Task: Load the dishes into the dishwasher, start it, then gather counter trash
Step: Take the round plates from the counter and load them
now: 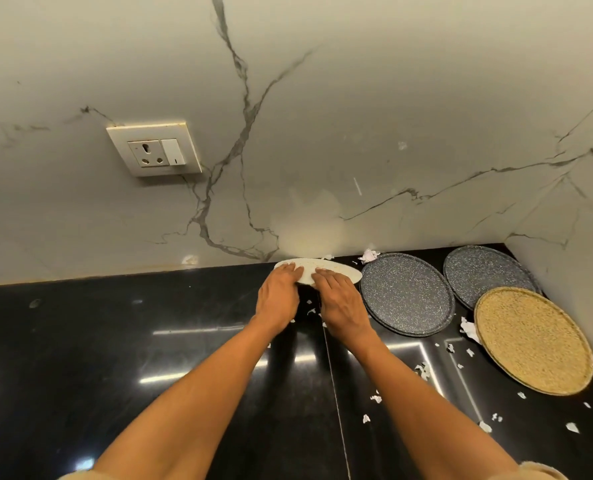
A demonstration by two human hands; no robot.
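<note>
- A white plate [317, 270] sits at the far edge of the black counter [115, 341], close against the marble wall [322, 116]. It is pale, shallow and oval in this view, with faint specks on its face; its near rim looks raised a little off the counter.
- The left hand [277, 299] lies over the plate's left near edge, fingers laid on top and bent over the rim; whether the thumb is under the rim cannot be told.
- The right hand [340, 303] covers the plate's right near edge in the same way, fingers on top and slightly curled.
- Right of the plate, touching or just beside it, is a dark speckled plate [407, 294]; a second dark speckled plate [489, 275] lies farther right in the corner.
- A round tan woven plate [534, 341] overlaps the near edge of that second dark plate.
- Torn white paper scraps [374, 398] are scattered over the right of the counter.
- A wall socket [155, 148] is on the wall to the left.
</note>
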